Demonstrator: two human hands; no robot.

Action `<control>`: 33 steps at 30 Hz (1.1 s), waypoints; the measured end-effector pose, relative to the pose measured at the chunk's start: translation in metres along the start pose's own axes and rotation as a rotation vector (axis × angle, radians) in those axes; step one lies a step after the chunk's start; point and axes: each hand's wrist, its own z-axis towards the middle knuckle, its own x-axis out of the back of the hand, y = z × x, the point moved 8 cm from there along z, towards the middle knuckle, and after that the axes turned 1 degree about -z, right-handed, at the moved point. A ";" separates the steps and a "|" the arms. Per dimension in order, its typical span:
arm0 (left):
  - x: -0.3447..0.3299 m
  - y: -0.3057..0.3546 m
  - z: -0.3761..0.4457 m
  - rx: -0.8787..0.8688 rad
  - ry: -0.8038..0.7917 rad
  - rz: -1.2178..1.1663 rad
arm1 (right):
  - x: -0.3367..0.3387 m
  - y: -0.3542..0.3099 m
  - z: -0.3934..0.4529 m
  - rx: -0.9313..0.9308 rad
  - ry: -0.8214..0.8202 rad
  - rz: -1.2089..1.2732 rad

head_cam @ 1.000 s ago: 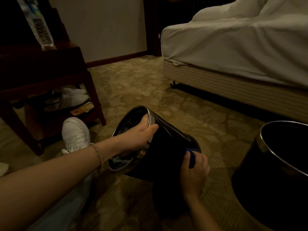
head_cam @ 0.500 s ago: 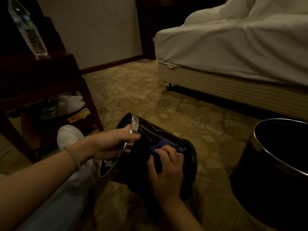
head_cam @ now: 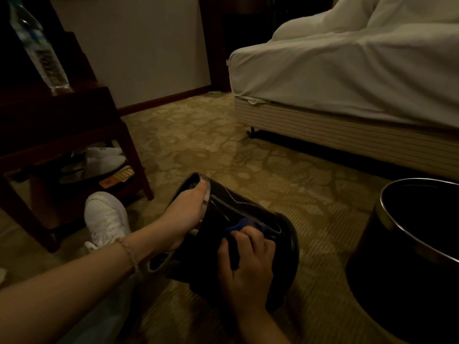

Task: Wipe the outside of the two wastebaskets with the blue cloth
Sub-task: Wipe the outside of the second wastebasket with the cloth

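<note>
Wastebasket [head_cam: 250,219] lies tilted at 6 o'clock; left hand [head_cam: 185,214] clamps its rim, right hand [head_cam: 244,259] presses the blue cloth [head_cam: 239,225] on it. Best rotate it slowly, overlapping strokes.

Two black wastebaskets and one blue cloth on patterned carpet.

Tipped on its side: glossy black wastebasket [head_cam: 250,212], metal-rimmed mouth toward 9 o'clock, base toward 3 o'clock. Pressed against its upper wall, bunched and mostly covered: blue cloth [head_cam: 239,225]. Upright at 3 o'clock, apart from the first: second wastebasket [head_cam: 387,247], same black with metal rim, partly cut by the frame edge.
</note>
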 end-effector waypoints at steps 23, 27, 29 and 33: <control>-0.020 0.015 -0.010 -0.201 -0.050 0.245 | 0.024 0.067 0.007 -0.143 0.015 -0.011; -0.032 0.022 -0.015 -0.338 -0.028 0.368 | 0.020 0.005 0.034 -0.023 -0.052 0.044; -0.035 0.024 -0.016 -0.370 -0.036 0.354 | 0.020 -0.014 0.045 0.010 -0.060 0.082; -0.030 0.022 -0.015 -0.360 -0.070 0.341 | 0.018 -0.013 0.054 0.080 -0.071 0.102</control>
